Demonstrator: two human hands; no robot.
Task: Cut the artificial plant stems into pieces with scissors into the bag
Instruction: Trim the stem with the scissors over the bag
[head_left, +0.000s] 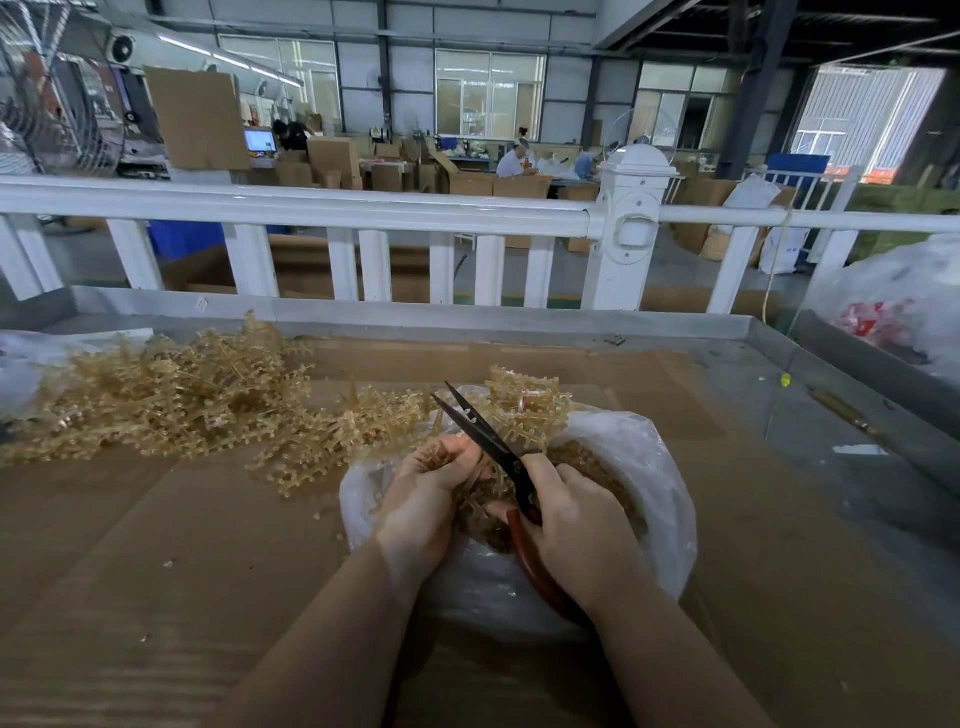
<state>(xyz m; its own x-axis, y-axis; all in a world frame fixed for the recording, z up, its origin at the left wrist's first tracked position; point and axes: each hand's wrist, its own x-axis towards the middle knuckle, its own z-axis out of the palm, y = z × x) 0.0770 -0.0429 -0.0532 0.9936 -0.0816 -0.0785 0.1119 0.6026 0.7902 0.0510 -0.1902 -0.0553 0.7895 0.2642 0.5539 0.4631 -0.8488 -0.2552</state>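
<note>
A clear plastic bag (649, 483) lies open on the cardboard before me, holding tan cut pieces (597, 462). Above its mouth my left hand (426, 499) grips a tan artificial plant stem (395, 421) that reaches up and to the left. My right hand (571, 525) holds scissors (488, 436) by their red handles; the dark blades are slightly apart and point up and to the left beside the stem. A large heap of uncut tan stems (171, 400) lies to the left, and a smaller clump (524, 397) rests at the bag's far edge.
Brown cardboard (182, 545) covers the metal table, whose raised rim (467, 317) runs along the back. A white railing (363, 213) stands behind it. Another filled plastic bag (904, 301) sits at the far right. Small tan scraps dot the cardboard near the bag.
</note>
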